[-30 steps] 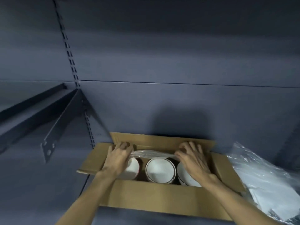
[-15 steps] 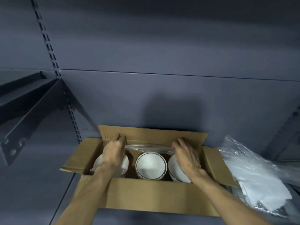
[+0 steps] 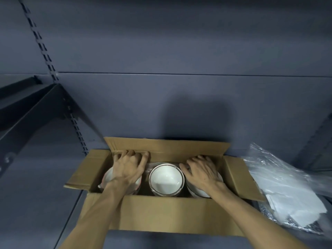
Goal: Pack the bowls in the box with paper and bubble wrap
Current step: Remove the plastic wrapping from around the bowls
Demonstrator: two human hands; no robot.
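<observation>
An open cardboard box [image 3: 170, 214] stands on the grey shelf with three white bowls in a row inside. The middle bowl [image 3: 166, 178] shows fully. My left hand [image 3: 127, 167] covers most of the left bowl [image 3: 107, 178], and my right hand [image 3: 202, 170] lies over the right bowl [image 3: 201, 192]. The fingers of both hands curl down at the box's back wall onto a strip of clear bubble wrap [image 3: 149, 166]. Only a sliver of the wrap shows between the hands, behind the bowls.
To the right of the box lies a heap of clear plastic wrap [image 3: 280, 177] with white paper sheets [image 3: 303, 211] on it. A dark shelf bracket [image 3: 34, 112] juts out at the left, and a slotted upright [image 3: 79, 135] runs down behind the box's left flap.
The bubble wrap strip stretched between my hands has gone down behind the bowls and now barely shows. Both hands have sunk lower at the box's back wall.
</observation>
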